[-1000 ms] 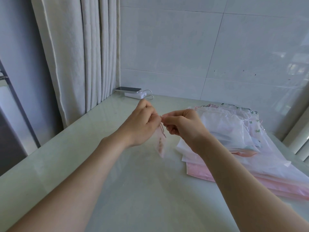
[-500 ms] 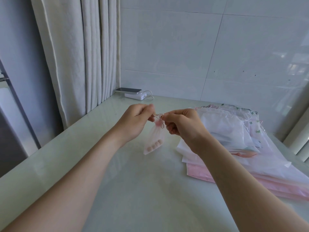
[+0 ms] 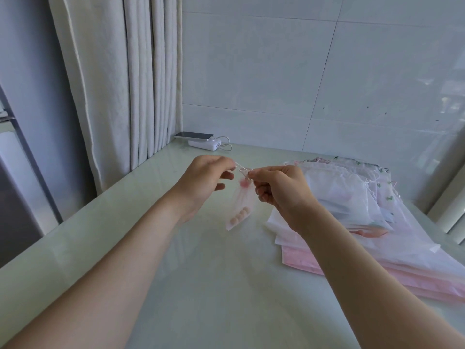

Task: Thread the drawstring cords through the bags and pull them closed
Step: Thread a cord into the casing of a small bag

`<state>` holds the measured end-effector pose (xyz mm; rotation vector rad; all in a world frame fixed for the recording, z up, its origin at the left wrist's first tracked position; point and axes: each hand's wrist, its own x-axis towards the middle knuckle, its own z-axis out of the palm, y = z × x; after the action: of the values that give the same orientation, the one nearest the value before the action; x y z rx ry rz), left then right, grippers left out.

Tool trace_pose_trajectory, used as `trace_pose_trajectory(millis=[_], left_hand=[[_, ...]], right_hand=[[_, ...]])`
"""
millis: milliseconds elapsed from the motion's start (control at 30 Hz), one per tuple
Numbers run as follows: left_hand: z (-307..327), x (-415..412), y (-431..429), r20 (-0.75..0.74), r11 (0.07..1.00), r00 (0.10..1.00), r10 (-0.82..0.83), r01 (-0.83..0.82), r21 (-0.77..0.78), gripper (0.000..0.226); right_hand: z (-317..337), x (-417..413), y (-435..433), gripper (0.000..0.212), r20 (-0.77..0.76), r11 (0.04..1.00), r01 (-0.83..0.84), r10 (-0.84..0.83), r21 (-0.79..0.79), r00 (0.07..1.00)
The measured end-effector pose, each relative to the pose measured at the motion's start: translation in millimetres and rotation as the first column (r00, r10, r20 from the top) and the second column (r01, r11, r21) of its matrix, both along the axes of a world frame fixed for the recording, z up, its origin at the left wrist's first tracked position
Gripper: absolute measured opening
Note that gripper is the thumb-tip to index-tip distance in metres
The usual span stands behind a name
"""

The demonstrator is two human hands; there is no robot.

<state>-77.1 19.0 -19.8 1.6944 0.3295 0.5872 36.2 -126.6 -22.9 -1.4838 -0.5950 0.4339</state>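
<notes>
Left hand draws away leftward now, and the cord stretches taut between the hands. It pinches the cord's end between thumb and forefinger. The right hand pinches the gathered neck of the bag, other fingers curled. That small sheer bag hangs above the table, pink balls in its bottom corner. A stack of more bags lies to the right.
</notes>
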Motion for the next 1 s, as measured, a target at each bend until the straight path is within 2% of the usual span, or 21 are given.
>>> trace_pose_trajectory(millis=[67, 133, 367, 500, 567, 667, 733, 867, 1000], left_hand=[[2, 2, -4, 0.012, 0.986, 0.999, -0.051, 0.053, -0.161, 0.023], [3, 4, -9, 0.046, 0.968, 0.998, -0.043, 0.053, -0.244, 0.024], [-4, 6, -13, 0.116, 0.961, 0.989, 0.091, -0.057, -0.269, 0.006], [-2, 8, -4, 0.13, 0.943, 0.98, 0.147, -0.099, -0.319, 0.011], [-1, 8, -1, 0.084, 0.939, 0.988, 0.129, -0.094, -0.33, 0.009], [-3, 7, -2, -0.086, 0.984, 0.993, 0.078, -0.09, -0.151, 0.034], [-6, 6, -6, -0.141, 0.999, 0.989, 0.033, -0.035, -0.014, 0.044], [-12, 6, -9, -0.042, 0.988, 0.999, 0.032, -0.025, 0.15, 0.035], [-14, 9, -4, 0.075, 0.975, 0.989, 0.129, -0.14, 0.172, 0.029]], right_hand=[[0, 1, 1, 0.011, 0.032, 1.0, 0.014, -0.014, -0.003, 0.999], [-1, 1, 2, 0.011, 0.067, 1.0, 0.027, -0.026, -0.012, 0.997], [-3, 1, 2, 0.011, 0.095, 0.999, 0.027, -0.024, -0.027, 0.995], [-3, 2, 2, 0.011, 0.074, 0.999, 0.037, -0.035, -0.022, 0.997], [-3, 2, 1, 0.011, 0.079, 0.999, 0.032, -0.029, -0.028, 0.996], [-3, 1, 1, 0.012, 0.117, 0.999, 0.017, -0.012, -0.045, 0.993], [-3, 0, 0, 0.012, 0.141, 0.998, -0.004, 0.012, -0.058, 0.99], [-3, 1, -1, 0.014, 0.152, 0.997, -0.029, 0.039, -0.064, 0.988], [-2, 0, -4, 0.011, 0.204, 0.997, -0.031, 0.045, -0.073, 0.978]])
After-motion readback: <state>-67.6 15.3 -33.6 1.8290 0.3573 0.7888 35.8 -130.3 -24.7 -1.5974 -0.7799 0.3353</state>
